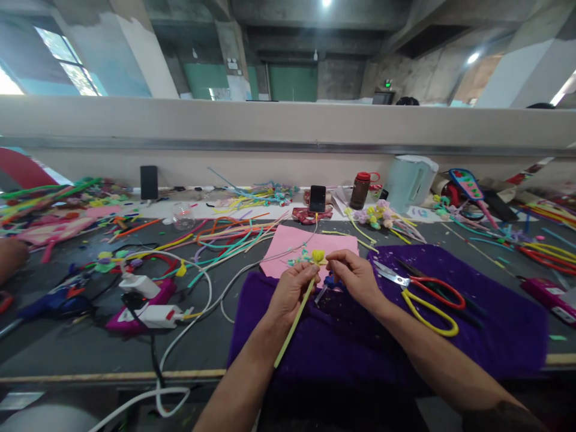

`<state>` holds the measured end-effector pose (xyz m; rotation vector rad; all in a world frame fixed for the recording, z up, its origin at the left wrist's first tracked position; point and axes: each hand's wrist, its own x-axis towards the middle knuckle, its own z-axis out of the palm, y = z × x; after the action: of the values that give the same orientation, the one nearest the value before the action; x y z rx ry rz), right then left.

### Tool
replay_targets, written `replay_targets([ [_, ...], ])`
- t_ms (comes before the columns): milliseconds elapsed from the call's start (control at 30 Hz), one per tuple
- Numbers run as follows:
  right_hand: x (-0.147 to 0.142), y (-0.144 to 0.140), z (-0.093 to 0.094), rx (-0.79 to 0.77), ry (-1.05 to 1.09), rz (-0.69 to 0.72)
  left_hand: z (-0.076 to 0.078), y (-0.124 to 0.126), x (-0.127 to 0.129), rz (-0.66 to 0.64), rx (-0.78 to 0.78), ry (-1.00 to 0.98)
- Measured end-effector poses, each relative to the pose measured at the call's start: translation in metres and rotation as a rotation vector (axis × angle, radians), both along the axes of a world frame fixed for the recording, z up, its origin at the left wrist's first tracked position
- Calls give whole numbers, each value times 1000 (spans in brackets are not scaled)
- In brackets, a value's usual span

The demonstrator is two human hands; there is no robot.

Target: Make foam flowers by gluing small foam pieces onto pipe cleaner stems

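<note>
My left hand (294,285) pinches the yellow-green stem (294,330) of a small pipe-cleaner flower, the stem slanting down toward me. Its yellow flower head (318,257) sticks up just above the fingertips. My right hand (355,276) is closed in a pinch at the right edge of the flower head; a small pale bit shows by its fingertips, but what they grip is too small to make out. Beneath the hands lie a pink sheet (281,246) with small turquoise pieces and a dark blue tool (332,281), partly hidden by my right hand.
Red-and-yellow-handled scissors (418,288) rest on a purple cloth (504,306). White plugs (157,316) with trailing cables and a blue glue gun (58,303) lie left. Behind stand a phone (317,199), a bottle (359,192) and a kettle (409,183). Another person's hand (11,258) shows far left.
</note>
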<state>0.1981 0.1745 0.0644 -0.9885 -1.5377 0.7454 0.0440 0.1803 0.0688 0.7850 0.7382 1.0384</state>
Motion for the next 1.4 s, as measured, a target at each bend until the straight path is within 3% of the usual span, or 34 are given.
replay_targets([
  [200, 1, -2, -4, 386, -328, -46, -3, 2, -1, -19, 15, 16],
  [367, 0, -1, -9, 529, -470, -71, -1, 2, -2, -28, 29, 26],
  [1067, 1, 1, -14, 636, -607, -139, -4, 1, -1, 17, 80, 108],
  [1400, -2, -6, -6, 546, -464, -46, 1, 0, 1, 35, 54, 74],
])
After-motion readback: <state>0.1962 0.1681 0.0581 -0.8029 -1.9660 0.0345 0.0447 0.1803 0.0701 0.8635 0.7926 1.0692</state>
